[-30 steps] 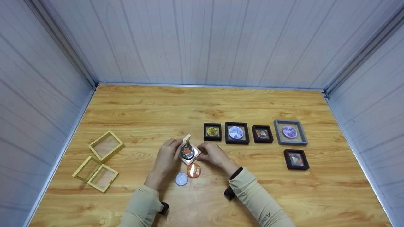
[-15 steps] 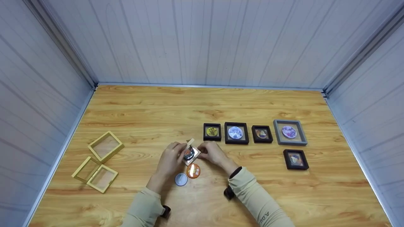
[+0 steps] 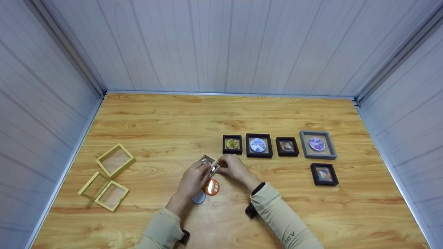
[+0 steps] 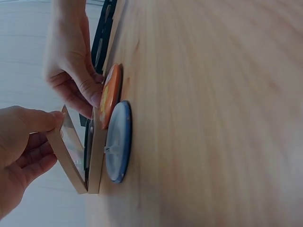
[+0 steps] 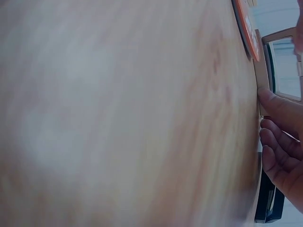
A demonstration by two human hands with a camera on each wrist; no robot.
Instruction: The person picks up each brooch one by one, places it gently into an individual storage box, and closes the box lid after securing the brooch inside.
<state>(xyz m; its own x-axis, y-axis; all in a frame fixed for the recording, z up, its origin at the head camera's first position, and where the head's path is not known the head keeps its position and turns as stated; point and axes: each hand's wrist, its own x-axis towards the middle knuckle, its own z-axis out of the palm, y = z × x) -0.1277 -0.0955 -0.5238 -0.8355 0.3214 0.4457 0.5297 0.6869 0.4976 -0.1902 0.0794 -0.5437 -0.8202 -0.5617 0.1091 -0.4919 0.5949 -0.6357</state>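
Observation:
Both hands are at a small light-wood hinged display frame (image 3: 205,158) with a clear window. My left hand (image 3: 194,176) pinches the edge of its lid (image 4: 64,153), which stands tilted over the base (image 4: 96,158). With thumb and curled fingers, my right hand (image 3: 235,168) holds the base at its right corner, as the right wrist view also shows. The round badge inside is mostly hidden by the lid and left hand. An orange button badge (image 3: 212,187) lies just in front of the frame, beside a badge lying back side up (image 3: 199,197), its pin visible in the left wrist view.
At the left lie a yellow frame (image 3: 129,164) and a smaller yellow hinged frame (image 3: 121,202), opened out. To the right are several dark frames, one (image 3: 269,155) with a blue-white badge, and a grey frame (image 3: 333,148). White panels (image 3: 228,48) enclose the table.
My left hand has moved right and swung the lid down over the badge in the base. The right hand has stayed at the base corner.

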